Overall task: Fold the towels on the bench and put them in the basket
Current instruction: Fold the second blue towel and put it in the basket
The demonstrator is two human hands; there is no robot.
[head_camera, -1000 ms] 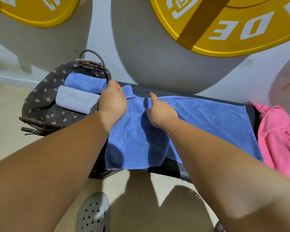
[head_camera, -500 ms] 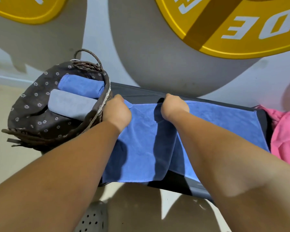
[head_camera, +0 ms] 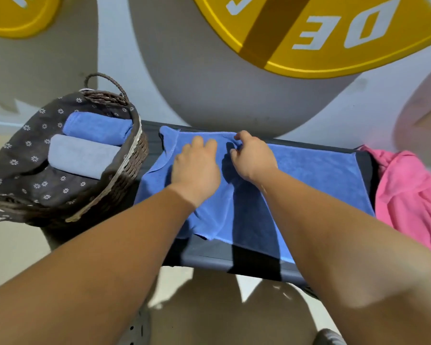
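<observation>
A blue towel lies spread across the dark bench, its left end folded over. My left hand rests flat on the folded part with fingers straight. My right hand pinches the towel's far edge near the middle, fingers curled. A crumpled pink towel sits at the bench's right end. The wicker basket with a dark flowered lining stands left of the bench and holds a rolled blue towel and a rolled grey towel.
A grey wall with big yellow round signs rises right behind the bench. Pale floor lies below, with a perforated grey shoe near the bottom edge. The basket's handle sticks up at the back.
Both hands moved right and toward the towel's far edge. The left hand let go of the towel's left end and now lies flat. The towel's left part is folded over more.
</observation>
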